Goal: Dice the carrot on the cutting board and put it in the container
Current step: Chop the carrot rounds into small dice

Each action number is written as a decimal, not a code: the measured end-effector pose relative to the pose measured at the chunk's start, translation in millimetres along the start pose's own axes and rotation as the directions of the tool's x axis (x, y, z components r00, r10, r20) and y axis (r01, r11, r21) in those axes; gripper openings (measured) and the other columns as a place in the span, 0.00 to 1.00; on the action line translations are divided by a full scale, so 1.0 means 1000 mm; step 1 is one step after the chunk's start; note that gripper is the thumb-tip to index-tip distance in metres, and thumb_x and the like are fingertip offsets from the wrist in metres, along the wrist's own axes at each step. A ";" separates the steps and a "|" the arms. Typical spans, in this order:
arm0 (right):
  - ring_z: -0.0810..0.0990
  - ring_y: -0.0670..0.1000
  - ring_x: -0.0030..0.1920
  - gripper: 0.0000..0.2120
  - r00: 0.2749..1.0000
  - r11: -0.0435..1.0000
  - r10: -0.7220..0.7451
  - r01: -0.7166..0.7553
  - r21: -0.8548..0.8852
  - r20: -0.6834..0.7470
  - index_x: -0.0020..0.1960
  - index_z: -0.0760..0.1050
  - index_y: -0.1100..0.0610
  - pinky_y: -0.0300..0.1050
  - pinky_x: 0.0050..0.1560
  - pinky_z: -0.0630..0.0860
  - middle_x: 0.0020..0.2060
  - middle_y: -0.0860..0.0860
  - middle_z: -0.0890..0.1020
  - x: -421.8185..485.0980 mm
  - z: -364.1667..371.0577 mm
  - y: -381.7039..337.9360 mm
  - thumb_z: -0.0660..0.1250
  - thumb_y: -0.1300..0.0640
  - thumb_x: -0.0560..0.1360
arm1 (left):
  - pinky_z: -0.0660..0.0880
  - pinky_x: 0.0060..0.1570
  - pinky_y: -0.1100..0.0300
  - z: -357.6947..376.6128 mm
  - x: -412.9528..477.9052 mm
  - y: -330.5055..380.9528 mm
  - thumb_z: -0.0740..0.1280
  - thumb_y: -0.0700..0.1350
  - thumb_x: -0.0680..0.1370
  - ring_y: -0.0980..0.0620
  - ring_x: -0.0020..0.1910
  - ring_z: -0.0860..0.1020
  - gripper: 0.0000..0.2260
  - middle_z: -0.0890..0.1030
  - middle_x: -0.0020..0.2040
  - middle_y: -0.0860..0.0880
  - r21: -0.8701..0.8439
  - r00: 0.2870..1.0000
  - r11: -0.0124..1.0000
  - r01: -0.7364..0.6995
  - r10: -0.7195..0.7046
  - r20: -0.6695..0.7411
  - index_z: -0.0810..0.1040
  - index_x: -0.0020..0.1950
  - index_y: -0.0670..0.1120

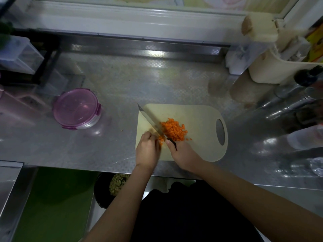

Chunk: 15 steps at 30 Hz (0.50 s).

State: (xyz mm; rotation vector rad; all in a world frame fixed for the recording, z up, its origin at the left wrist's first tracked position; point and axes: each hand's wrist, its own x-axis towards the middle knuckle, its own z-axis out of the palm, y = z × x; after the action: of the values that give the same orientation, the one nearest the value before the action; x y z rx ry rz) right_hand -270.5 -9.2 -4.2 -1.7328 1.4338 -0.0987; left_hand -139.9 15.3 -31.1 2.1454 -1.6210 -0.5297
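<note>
Left hand (148, 149) on one carrot piece (161, 140); right hand (183, 154), one knife (151, 119).

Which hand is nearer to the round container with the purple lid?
Left. The left hand sits to the right of the round purple-lidded container, nearer the person; the right hand, gripping the steel knife, is farther right.

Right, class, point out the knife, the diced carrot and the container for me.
knife (151, 119): head view, middle of the blade.
diced carrot (173, 129): head view, centre of the orange pile.
container (75, 107): head view, middle of its purple lid.
</note>
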 end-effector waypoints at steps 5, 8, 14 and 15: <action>0.69 0.53 0.32 0.22 1.000 1.000 -0.009 0.008 -0.018 -0.010 0.30 0.61 0.53 0.44 0.35 0.60 0.25 0.50 0.65 0.002 0.003 0.001 0.53 0.45 0.81 | 0.72 0.43 0.52 0.001 -0.001 -0.001 0.64 0.38 0.75 0.43 0.50 0.74 0.07 0.76 0.48 0.41 -0.006 1.000 1.000 0.003 -0.003 -0.004 0.80 0.49 0.39; 0.70 0.54 0.34 0.22 1.000 1.000 -0.015 0.015 -0.027 0.002 0.31 0.62 0.53 0.44 0.36 0.62 0.26 0.50 0.66 0.002 0.003 -0.005 0.52 0.46 0.81 | 0.72 0.45 0.51 0.001 -0.001 -0.002 0.64 0.38 0.76 0.43 0.50 0.75 0.07 0.77 0.49 0.41 -0.025 1.000 1.000 -0.002 0.002 -0.001 0.80 0.49 0.38; 0.71 0.57 0.34 0.22 1.000 0.999 -0.012 0.011 -0.038 -0.016 0.30 0.60 0.53 0.42 0.38 0.60 0.27 0.53 0.69 0.008 -0.002 -0.019 0.52 0.47 0.81 | 0.73 0.45 0.51 0.000 -0.001 -0.003 0.65 0.37 0.75 0.42 0.50 0.75 0.06 0.77 0.48 0.41 -0.032 1.000 0.999 -0.025 0.025 0.016 0.81 0.49 0.38; 0.72 0.58 0.35 0.23 1.000 0.999 -0.011 0.010 -0.032 -0.018 0.30 0.60 0.53 0.42 0.38 0.59 0.27 0.53 0.70 0.008 -0.003 -0.019 0.53 0.47 0.82 | 0.74 0.45 0.52 -0.001 0.000 -0.005 0.66 0.36 0.74 0.42 0.50 0.75 0.06 0.77 0.48 0.41 -0.061 1.000 0.998 -0.023 0.024 0.018 0.81 0.48 0.38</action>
State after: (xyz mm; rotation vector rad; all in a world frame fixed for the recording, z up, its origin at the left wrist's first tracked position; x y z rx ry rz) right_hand -254.6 -18.3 6.2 -1.7697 1.4467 -0.0988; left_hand -135.8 16.6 -33.0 2.0809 -1.6165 -0.5866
